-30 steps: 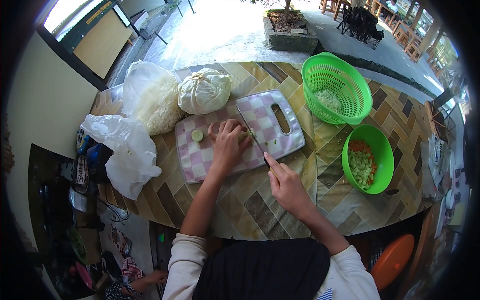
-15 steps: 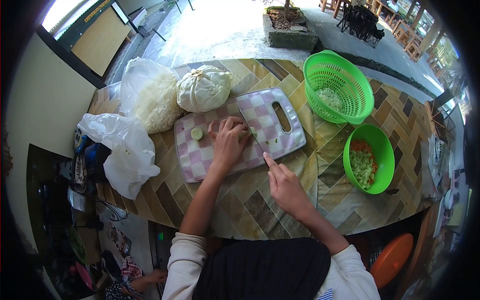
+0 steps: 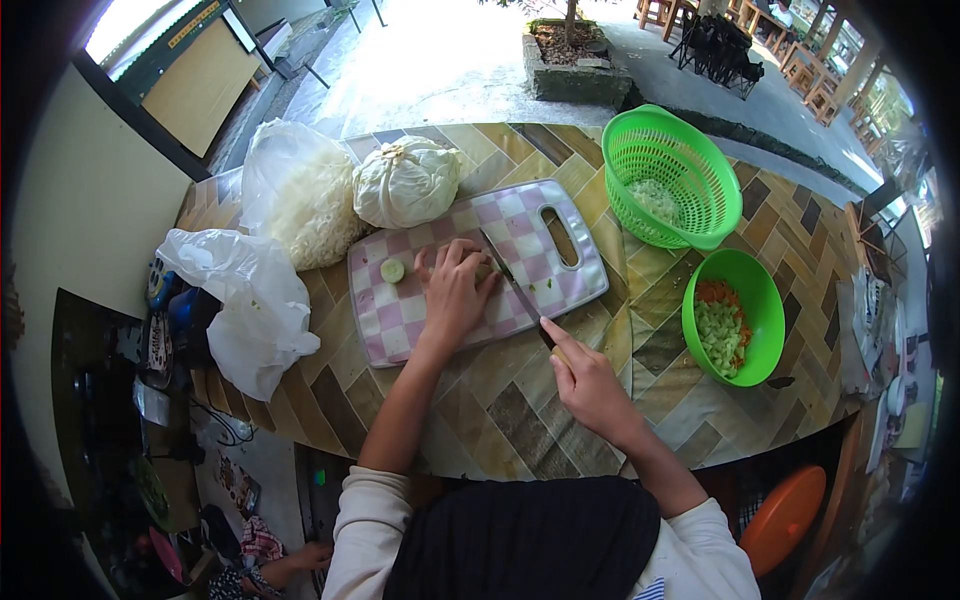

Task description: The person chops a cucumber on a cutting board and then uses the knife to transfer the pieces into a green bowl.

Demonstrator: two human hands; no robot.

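A pink-and-white checked cutting board lies on the table. My left hand rests on it with bent fingers, pressing a pale green vegetable piece that is mostly hidden under the fingertips. My right hand is closed round the handle of a knife, whose blade points up and left, just right of my left fingertips. A round cut vegetable piece sits on the board, left of my left hand. Small green bits are scattered by the blade.
A cabbage and a bag of shredded food stand behind the board, with a white plastic bag at left. At right are a green colander and green bowl of chopped vegetables. Another person's arm shows lower left.
My right hand has moved slightly right and down, drawing the knife back toward me. My left hand stays nearly in place, with its fingers shifted a little.
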